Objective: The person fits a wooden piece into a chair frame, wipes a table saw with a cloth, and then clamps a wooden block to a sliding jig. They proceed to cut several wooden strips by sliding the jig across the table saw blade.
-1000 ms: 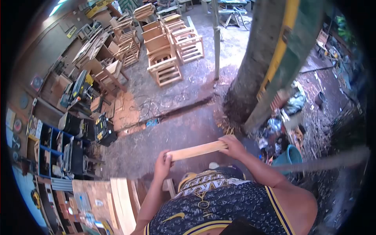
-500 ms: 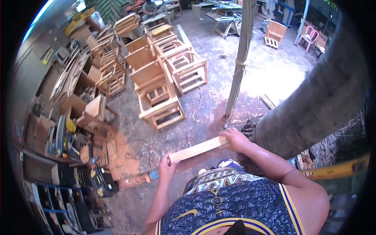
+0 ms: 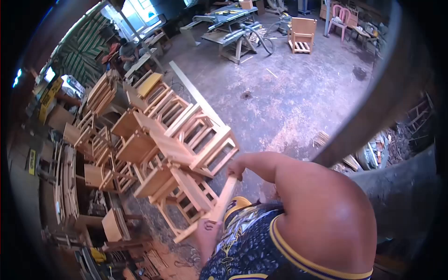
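Observation:
A narrow, pale wooden board point(image 3: 226, 198) is held at a steep slant in front of my body, between both hands. My left hand point(image 3: 208, 231) is closed around its lower end, close to my jersey. At the upper, far end, the fingers of my right hand point(image 3: 236, 169) are wrapped over the wood, with that arm reaching across my chest. Just beyond and to the left of the board is an unpainted wooden chair point(image 3: 189, 189), which the board partly overlaps in this view.
More wooden chairs point(image 3: 140, 144) crowd the left side. A long plank point(image 3: 196, 95) lies behind them. A workbench point(image 3: 233, 35) stands at the back, and a single chair point(image 3: 302, 35) with a pink chair point(image 3: 343, 17) is farther right. A seated person point(image 3: 128, 53) is at the back left. A thick trunk point(image 3: 373, 107) rises at right.
The view has tilted up and the chairs are now closer. The board has swung from nearly level to a steep slant, still in both hands.

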A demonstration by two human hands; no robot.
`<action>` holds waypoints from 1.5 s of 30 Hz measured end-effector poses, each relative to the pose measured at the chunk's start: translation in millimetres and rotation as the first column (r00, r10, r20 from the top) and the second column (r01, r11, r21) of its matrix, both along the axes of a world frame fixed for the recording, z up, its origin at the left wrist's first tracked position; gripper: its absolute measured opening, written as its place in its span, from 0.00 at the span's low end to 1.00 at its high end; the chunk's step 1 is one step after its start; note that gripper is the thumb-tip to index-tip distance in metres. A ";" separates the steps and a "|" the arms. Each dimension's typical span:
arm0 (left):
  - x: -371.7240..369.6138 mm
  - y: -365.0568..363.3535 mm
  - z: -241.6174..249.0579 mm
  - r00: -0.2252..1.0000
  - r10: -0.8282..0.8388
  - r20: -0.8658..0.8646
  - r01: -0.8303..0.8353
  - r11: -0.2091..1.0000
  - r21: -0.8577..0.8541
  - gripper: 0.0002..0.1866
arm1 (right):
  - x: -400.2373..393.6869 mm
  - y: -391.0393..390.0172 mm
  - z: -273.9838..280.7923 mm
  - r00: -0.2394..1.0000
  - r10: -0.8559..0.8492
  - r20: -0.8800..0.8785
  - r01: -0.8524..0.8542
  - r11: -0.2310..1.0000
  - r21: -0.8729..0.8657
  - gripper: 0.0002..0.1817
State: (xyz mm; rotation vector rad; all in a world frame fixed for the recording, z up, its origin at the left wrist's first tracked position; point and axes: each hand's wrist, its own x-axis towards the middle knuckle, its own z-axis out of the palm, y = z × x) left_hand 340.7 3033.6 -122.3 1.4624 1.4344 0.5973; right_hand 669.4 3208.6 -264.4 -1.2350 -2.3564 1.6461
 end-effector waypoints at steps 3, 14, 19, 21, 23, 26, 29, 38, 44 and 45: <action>36.5 94.2 22.2 0.994 -0.102 -0.045 0.104 0.993 0.050 0.14 | 115.1 100.4 -12.5 0.941 0.282 0.186 -0.285 0.958 -0.012 0.23; 332.7 597.0 26.6 0.671 -0.630 -0.392 0.711 0.697 0.097 0.15 | 400.4 -171.3 -113.1 -0.029 -0.959 0.282 0.825 -0.182 -0.534 0.16; 690.1 704.0 61.9 0.253 -0.723 -0.642 0.967 0.195 0.162 0.20 | 354.0 -230.9 -64.0 -0.508 -0.751 0.422 0.521 -0.658 -0.544 0.18; 820.1 702.4 57.9 0.221 -0.787 -0.576 0.965 0.090 0.247 0.19 | 355.2 -227.2 -66.6 -0.661 -0.572 0.487 0.338 -0.805 -0.487 0.16; 912.5 686.9 37.1 0.203 -0.851 -0.484 0.959 0.073 0.273 0.20 | 381.8 -237.0 -77.4 -0.732 -0.546 0.407 0.131 -0.700 -0.702 0.16; 1023.1 689.8 -19.6 0.024 -0.969 -0.244 1.000 0.020 0.018 0.23 | 478.5 -192.9 -119.9 -0.750 -0.490 0.444 0.061 -0.720 -0.692 0.14; 1070.1 733.4 -121.6 -0.175 -0.937 -0.302 0.973 -0.118 -0.198 0.30 | 661.6 -101.1 -92.0 -0.639 -0.593 0.491 0.441 -0.805 -0.398 0.19; 1337.8 838.4 -206.3 -0.074 -0.986 -0.146 0.887 0.002 -0.461 0.37 | 1129.7 150.7 -18.1 -0.576 -0.812 0.098 0.817 -0.577 0.014 0.24; 1639.0 898.9 -180.5 -0.110 -0.929 -0.353 0.967 -0.019 -0.252 0.32 | 1327.3 234.5 -7.0 -0.554 -0.833 -0.008 0.832 -0.554 0.029 0.24; 1686.3 901.3 -156.0 -0.085 -0.934 -0.348 0.985 -0.026 -0.170 0.31 | 1361.1 244.9 5.2 -0.547 -0.837 -0.009 0.837 -0.547 0.024 0.24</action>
